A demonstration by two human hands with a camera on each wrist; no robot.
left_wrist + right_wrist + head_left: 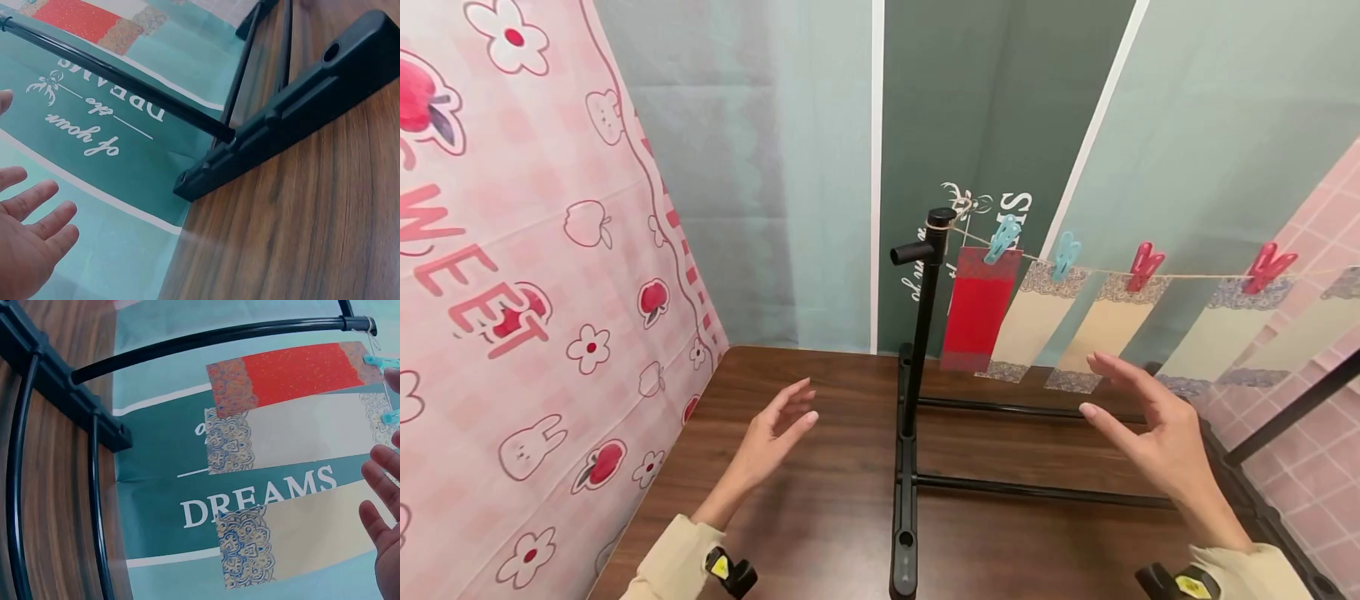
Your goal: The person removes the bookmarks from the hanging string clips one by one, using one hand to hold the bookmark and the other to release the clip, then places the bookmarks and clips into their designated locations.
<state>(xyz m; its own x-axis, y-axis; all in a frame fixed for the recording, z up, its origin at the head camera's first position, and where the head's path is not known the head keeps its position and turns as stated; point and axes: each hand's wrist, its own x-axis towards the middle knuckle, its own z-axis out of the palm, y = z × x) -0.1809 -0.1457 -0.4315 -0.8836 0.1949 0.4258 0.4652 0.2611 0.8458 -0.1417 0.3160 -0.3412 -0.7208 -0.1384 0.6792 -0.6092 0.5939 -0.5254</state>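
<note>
My left hand point(772, 429) hovers over the table left of the black rack, fingers loosely bent, holding nothing. The right hand point(1157, 429) is in front of the hanging paper strips, thumb and fingers apart with nothing between them. A red strip point(981, 308) with patterned ends hangs nearest the rack's post point(922, 333). Beside it hang a cream strip point(1037, 321), a tan strip point(1108, 325) and a pale strip point(1225, 329). Blue clothespins point(1002, 239) and red clothespins point(1146, 267) pin them to a thin string. In the right wrist view the fingers point(381, 478) overlap the strips' upper ends.
The black rack base point(904, 492) stands on the brown wooden table point(820, 517), with two crossbars point(1037, 488) running right. A green lettered cloth point(1000, 100) hangs behind. A pink printed cloth point(535, 250) lines the left side, and pink tile-patterned cloth point(1318, 467) the right.
</note>
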